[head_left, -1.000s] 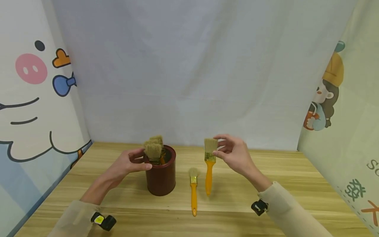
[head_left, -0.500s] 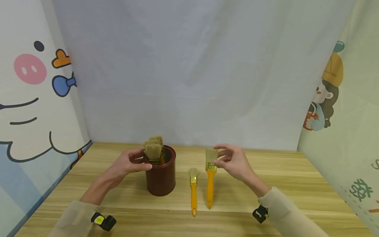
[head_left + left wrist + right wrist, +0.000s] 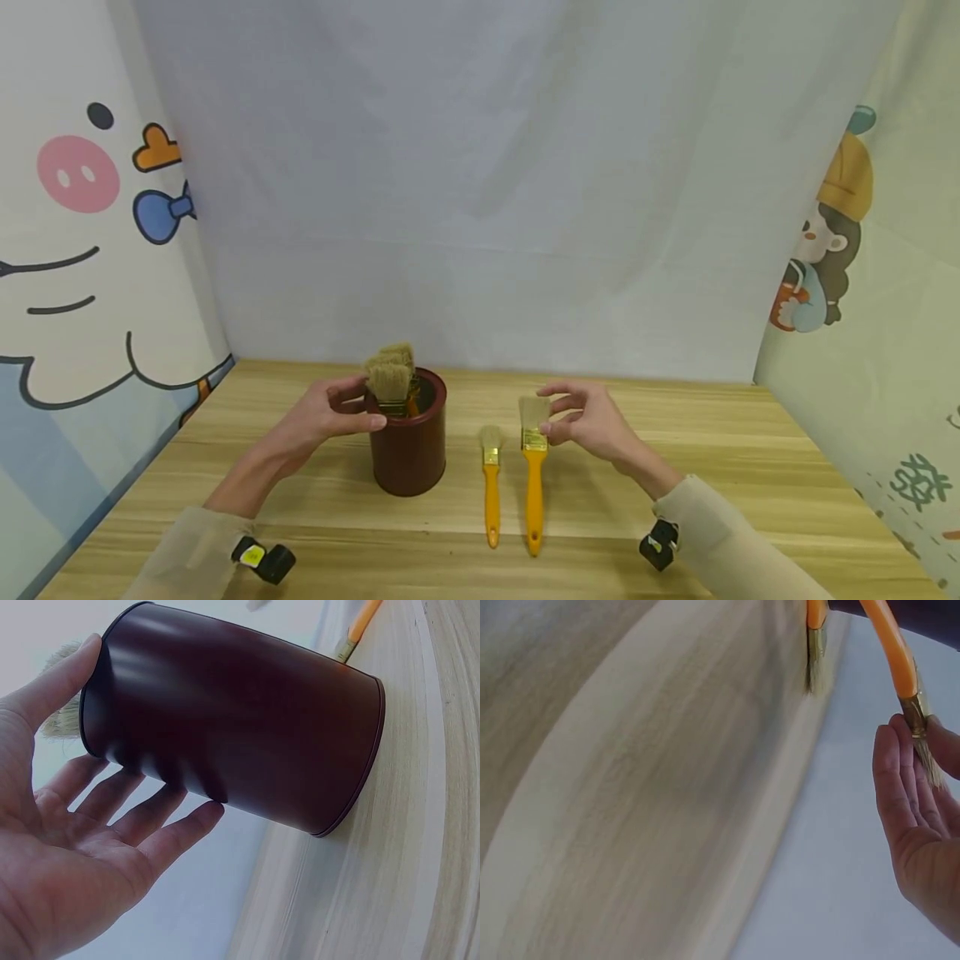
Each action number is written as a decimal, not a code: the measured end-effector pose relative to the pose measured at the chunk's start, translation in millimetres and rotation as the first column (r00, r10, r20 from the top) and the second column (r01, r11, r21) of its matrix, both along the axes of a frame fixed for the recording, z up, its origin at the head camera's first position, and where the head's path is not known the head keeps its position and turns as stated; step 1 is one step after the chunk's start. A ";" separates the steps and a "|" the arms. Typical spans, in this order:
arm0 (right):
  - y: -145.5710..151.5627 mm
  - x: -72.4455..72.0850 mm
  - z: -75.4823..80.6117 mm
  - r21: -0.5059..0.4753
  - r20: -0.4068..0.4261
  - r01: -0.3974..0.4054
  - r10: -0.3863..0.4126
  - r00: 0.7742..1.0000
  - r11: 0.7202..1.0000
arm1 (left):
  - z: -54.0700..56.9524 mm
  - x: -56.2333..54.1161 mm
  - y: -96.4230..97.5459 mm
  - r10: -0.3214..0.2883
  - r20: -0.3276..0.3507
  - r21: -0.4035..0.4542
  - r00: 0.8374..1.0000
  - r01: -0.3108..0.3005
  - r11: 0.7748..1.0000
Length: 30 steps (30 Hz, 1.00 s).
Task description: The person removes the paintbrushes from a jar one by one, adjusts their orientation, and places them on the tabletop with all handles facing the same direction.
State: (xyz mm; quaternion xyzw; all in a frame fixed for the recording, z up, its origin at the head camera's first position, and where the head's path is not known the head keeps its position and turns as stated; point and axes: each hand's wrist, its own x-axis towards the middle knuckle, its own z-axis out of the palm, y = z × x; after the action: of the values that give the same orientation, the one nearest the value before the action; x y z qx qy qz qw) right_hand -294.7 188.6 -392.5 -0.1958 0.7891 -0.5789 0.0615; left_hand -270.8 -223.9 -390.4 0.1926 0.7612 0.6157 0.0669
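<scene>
The wide brush (image 3: 534, 492), bristles pointing away, is pinched near the bristles by the right hand (image 3: 589, 427); whether it touches the table (image 3: 375, 542) I cannot tell. Just left of it, the small brush (image 3: 491, 496) lies on the table. Further left, the left hand (image 3: 326, 410) curves round the can (image 3: 408, 458), thumb at the rim; more brushes (image 3: 388, 383) stand inside, bristles up.

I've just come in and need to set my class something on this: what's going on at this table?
A person is handling paintbrushes beside a dark red can. Their left hand holds the can near its rim, where several brushes stand bristles up. Their right hand pinches a wider brush near its bristles, handle toward the wearer; whether that handle touches the table is hard to tell. A smaller brush lies between it and the can.
</scene>
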 end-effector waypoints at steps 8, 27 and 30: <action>1.5 -6.6 -10.1 -0.005 0.091 -0.030 0.030 0.995 1.000 | 1.0 0.5 0.5 -0.003 0.000 0.001 1.000 0.003 1.000; -1.5 -20.3 -27.9 0.062 0.136 -0.043 0.034 0.990 0.997 | 1.8 1.3 0.6 -0.011 0.004 0.005 1.000 0.011 1.000; -2.7 -21.4 -30.2 0.080 0.129 -0.040 0.029 0.991 0.996 | 1.3 1.3 0.0 -0.007 0.003 -0.004 1.000 0.007 1.000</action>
State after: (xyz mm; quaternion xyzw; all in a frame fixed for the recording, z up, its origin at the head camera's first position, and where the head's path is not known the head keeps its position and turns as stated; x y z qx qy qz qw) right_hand -316.0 185.9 -422.7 -0.1694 0.8032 -0.5562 0.1298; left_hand -269.5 -223.9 -389.1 0.1942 0.7615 0.6143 0.0705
